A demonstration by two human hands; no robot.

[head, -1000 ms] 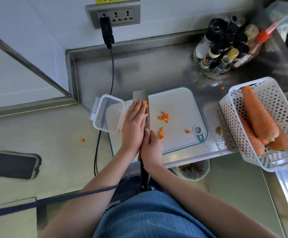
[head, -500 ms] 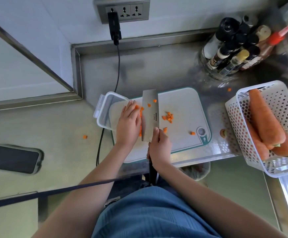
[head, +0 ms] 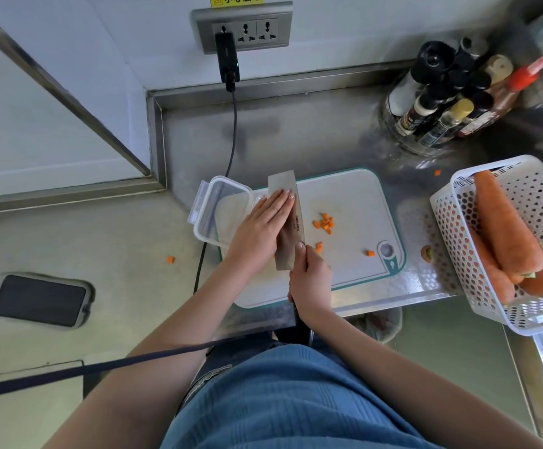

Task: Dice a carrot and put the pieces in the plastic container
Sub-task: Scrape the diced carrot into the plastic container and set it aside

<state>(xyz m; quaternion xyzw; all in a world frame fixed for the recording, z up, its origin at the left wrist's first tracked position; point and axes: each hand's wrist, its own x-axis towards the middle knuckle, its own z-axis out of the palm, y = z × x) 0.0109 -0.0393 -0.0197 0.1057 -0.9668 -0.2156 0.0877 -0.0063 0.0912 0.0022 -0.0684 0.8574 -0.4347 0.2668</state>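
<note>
Small orange carrot dice (head: 324, 222) (loosely clustered) on cutting board (head: 354, 280)

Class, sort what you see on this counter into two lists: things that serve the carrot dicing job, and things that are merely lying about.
Part of the job:
cleaver
left hand
right hand
cutting board
plastic container
diced carrot pieces
basket of whole carrots

Lying about:
phone
bottle rack
plugged-in charger
bin below the counter

Knife handle (head: 301, 325) mostly hidden under right hand (head: 310, 283); left hand (head: 260, 226) covers blade's left side (carrot bits underneath? can't tell)
</note>
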